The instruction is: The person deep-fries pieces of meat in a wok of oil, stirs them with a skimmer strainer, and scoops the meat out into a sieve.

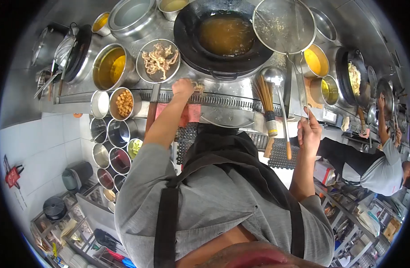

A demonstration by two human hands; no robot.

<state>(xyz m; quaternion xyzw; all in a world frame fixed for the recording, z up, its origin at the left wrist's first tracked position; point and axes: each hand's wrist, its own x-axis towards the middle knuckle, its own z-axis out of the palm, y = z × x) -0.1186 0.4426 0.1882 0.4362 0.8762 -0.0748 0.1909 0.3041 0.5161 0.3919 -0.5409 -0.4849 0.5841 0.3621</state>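
Observation:
My right hand [310, 131] is closed around the long handle of a large round mesh strainer [283, 24], whose bowl hangs by the right rim of the wok [191, 56]. Brownish liquid [227, 33] lies in the wok. My left hand [182, 88] is closed just below the wok, at the front of the stove; what its fingers hold is hidden. A small beige piece [198, 87] shows beside those fingers. Close by, a perforated ladle [153, 96] carries pale fried pieces [160, 60], its handle pointing toward me.
A bamboo brush [265, 100] and a steel ladle [280, 96] lean between wok and right hand. Pots of yellow liquid [111, 67] [315, 61] flank the wok. A pot of golden cubes [124, 103] and several containers stand left. Another person [377, 167] works at right.

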